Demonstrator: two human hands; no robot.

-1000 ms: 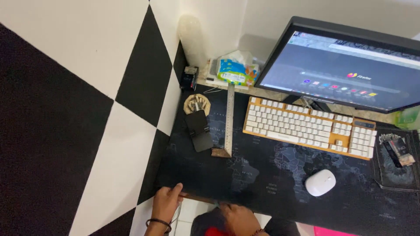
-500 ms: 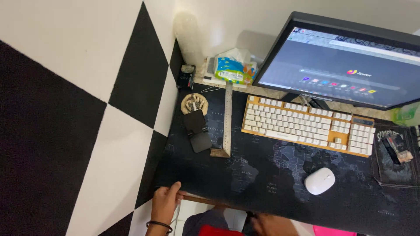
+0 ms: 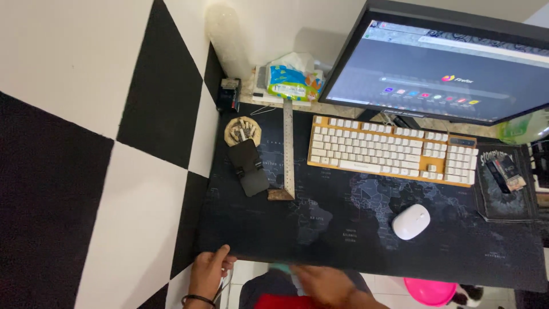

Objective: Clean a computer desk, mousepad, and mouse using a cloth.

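Left hand [image 3: 209, 269] grips the front left corner of the dark desk mat [image 3: 343, 229], thumb on top, fingers curled under the edge. Right hand [image 3: 320, 284] sits blurred just below the mat's front edge; finger state cannot be told. White mouse [image 3: 410, 221] and keyboard [image 3: 392, 150] lie on the mat.

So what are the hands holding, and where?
The left hand grips the dark desk mat at its near-left corner; the right hand is blurred, cannot tell.

The one camera sits on my head, looking steeply down from fairly high at the worktop [image 3: 354, 229], facing the monitor [image 3: 452, 68].
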